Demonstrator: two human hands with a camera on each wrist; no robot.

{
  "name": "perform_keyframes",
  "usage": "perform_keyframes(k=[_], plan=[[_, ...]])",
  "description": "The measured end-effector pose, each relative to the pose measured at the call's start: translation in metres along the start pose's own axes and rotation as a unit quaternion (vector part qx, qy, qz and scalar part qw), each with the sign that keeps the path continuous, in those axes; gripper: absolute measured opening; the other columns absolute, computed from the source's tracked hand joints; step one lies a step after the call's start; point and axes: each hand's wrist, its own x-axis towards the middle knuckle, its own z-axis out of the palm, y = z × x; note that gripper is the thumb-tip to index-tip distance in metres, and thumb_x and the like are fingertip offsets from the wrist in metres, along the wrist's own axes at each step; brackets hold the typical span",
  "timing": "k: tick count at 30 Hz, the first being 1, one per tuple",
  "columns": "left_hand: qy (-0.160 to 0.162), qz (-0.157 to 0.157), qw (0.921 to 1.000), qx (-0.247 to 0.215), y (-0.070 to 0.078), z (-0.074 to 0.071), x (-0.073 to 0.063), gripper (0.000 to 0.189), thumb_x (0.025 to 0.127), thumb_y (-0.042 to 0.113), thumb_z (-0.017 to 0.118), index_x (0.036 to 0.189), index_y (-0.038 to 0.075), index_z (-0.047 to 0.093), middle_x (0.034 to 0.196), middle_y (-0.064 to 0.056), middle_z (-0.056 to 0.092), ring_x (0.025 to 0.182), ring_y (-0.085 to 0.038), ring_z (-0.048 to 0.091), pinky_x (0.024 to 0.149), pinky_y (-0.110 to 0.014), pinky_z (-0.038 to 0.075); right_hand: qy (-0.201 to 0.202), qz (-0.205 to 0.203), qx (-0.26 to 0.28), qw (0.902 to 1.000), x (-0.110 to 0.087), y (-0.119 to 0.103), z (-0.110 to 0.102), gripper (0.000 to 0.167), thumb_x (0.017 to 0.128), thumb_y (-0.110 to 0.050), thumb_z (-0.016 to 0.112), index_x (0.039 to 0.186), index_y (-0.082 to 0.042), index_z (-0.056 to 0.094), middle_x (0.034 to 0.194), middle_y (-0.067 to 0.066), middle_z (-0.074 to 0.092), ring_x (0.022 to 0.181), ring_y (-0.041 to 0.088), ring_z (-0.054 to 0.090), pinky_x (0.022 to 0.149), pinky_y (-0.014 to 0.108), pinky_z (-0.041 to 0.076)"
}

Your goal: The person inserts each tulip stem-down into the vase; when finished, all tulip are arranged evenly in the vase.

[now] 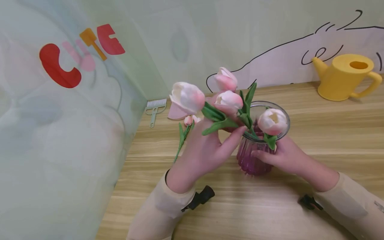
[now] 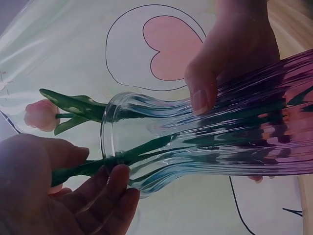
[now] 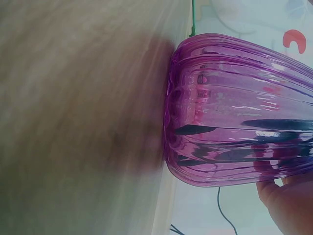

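Observation:
My left hand (image 1: 204, 150) is at the mouth of a ribbed glass vase (image 1: 250, 161), clear at the top and purple below. Its thumb and fingers pinch the green stem of a pink-and-white tulip (image 2: 80, 170) at the rim. Two more tulip heads cluster above this hand; which stems it holds cannot be told. Around the vase's side my right hand (image 1: 286, 155) wraps its fingers and thumb. One tulip (image 1: 272, 121) leans over the rim on the right. Through the glass, green stems (image 2: 151, 149) show inside. The vase's purple base (image 3: 195, 112) is upright, at the tabletop.
On the wooden table (image 1: 315, 133), another tulip (image 1: 181, 138) lies left of my left hand. Behind it are a small green brush (image 1: 154, 111) and a pink dustpan-like piece (image 1: 175, 112). A yellow watering can (image 1: 343, 80) stands back right, near the patterned wall covering (image 1: 240, 40).

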Motion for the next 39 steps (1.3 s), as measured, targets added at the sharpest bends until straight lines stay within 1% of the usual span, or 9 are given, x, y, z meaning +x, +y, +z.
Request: perform_keyframes(k=[4, 9, 15, 18, 20, 27, 32, 36, 39], plan=[[0.011, 0.029, 0.9994, -0.012, -0.002, 0.000, 0.001, 0.030, 0.092, 0.009, 0.074, 0.114, -0.001, 0.057, 0.115, -0.012, 0.061, 0.099, -0.015, 0.062, 0.086, -0.019, 0.057, 0.000, -0.004, 0.001, 1.0000, 0.001, -0.002, 0.000, 0.069, 0.082, 0.001, 0.080, 0.143, -0.011, 0.050, 0.132, 0.005, 0.063, 0.125, 0.001, 0.056, 0.110, 0.015, 0.042], [0.016, 0.016, 0.9973, -0.070, -0.002, -0.003, 0.000, 0.049, 0.089, 0.008, 0.077, 0.129, -0.001, 0.051, 0.134, -0.015, 0.053, 0.099, -0.015, 0.057, 0.077, -0.022, 0.059, -0.003, -0.005, 0.006, 1.0000, 0.001, -0.002, 0.000, 0.066, 0.082, 0.001, 0.080, 0.140, -0.010, 0.051, 0.130, 0.003, 0.064, 0.123, 0.003, 0.058, 0.109, 0.013, 0.043], [0.074, 0.006, 0.9921, -0.101, -0.001, -0.006, -0.003, 0.067, 0.084, 0.001, 0.076, 0.139, -0.008, 0.038, 0.109, -0.018, 0.065, 0.082, -0.018, 0.064, 0.071, -0.029, 0.060, -0.004, 0.004, 0.006, 1.0000, 0.000, -0.001, 0.000, 0.067, 0.083, 0.000, 0.081, 0.142, -0.011, 0.051, 0.132, 0.005, 0.065, 0.124, 0.003, 0.058, 0.109, 0.014, 0.043], [0.115, 0.022, 0.9850, -0.127, -0.001, -0.007, -0.003, 0.056, 0.085, -0.001, 0.071, 0.131, -0.011, 0.040, 0.096, -0.020, 0.066, 0.076, -0.020, 0.067, 0.066, -0.031, 0.061, -0.004, 0.016, 0.003, 0.9999, 0.000, -0.003, 0.000, 0.068, 0.083, -0.002, 0.081, 0.143, -0.011, 0.050, 0.133, 0.006, 0.065, 0.125, 0.002, 0.057, 0.110, 0.015, 0.041], [0.136, 0.047, 0.9805, -0.134, -0.002, -0.008, -0.003, 0.048, 0.086, -0.002, 0.068, 0.125, -0.013, 0.043, 0.097, -0.024, 0.064, 0.074, -0.022, 0.066, 0.065, -0.032, 0.061, -0.003, 0.026, 0.002, 0.9996, -0.001, -0.004, 0.000, 0.069, 0.083, -0.004, 0.082, 0.144, -0.011, 0.050, 0.134, 0.007, 0.065, 0.126, 0.002, 0.056, 0.110, 0.015, 0.041], [0.173, 0.158, 0.9703, -0.060, -0.005, -0.012, -0.002, 0.032, 0.088, -0.009, 0.062, 0.118, -0.015, 0.054, 0.103, -0.025, 0.067, 0.070, -0.019, 0.066, 0.066, -0.027, 0.061, -0.006, 0.033, -0.001, 0.9994, -0.001, -0.006, 0.000, 0.067, 0.083, -0.005, 0.082, 0.142, -0.010, 0.050, 0.133, 0.006, 0.065, 0.124, 0.002, 0.056, 0.109, 0.016, 0.041], [0.182, 0.176, 0.9670, -0.023, -0.003, -0.014, 0.000, 0.025, 0.088, -0.010, 0.057, 0.112, -0.013, 0.064, 0.090, -0.017, 0.067, 0.071, -0.019, 0.060, 0.067, -0.026, 0.057, -0.006, 0.027, 0.005, 0.9996, -0.001, -0.006, 0.000, 0.067, 0.082, -0.005, 0.082, 0.141, -0.011, 0.051, 0.131, 0.006, 0.065, 0.123, 0.002, 0.057, 0.109, 0.018, 0.042], [0.180, 0.176, 0.9676, -0.010, -0.001, -0.015, 0.000, 0.024, 0.088, -0.009, 0.056, 0.110, -0.013, 0.065, 0.080, -0.012, 0.063, 0.069, -0.018, 0.058, 0.081, -0.037, 0.060, -0.005, 0.026, 0.006, 0.9996, -0.001, -0.006, 0.000, 0.067, 0.081, -0.004, 0.082, 0.140, -0.012, 0.052, 0.133, 0.003, 0.063, 0.125, 0.002, 0.055, 0.110, 0.017, 0.040], [0.179, 0.167, 0.9695, -0.013, -0.002, -0.016, -0.001, 0.025, 0.088, -0.009, 0.057, 0.111, -0.014, 0.064, 0.080, -0.013, 0.064, 0.067, -0.018, 0.060, 0.083, -0.039, 0.062, -0.002, 0.026, 0.006, 0.9996, -0.002, -0.006, 0.000, 0.067, 0.081, -0.004, 0.082, 0.141, -0.011, 0.052, 0.134, 0.005, 0.062, 0.126, 0.000, 0.053, 0.109, 0.013, 0.037]])
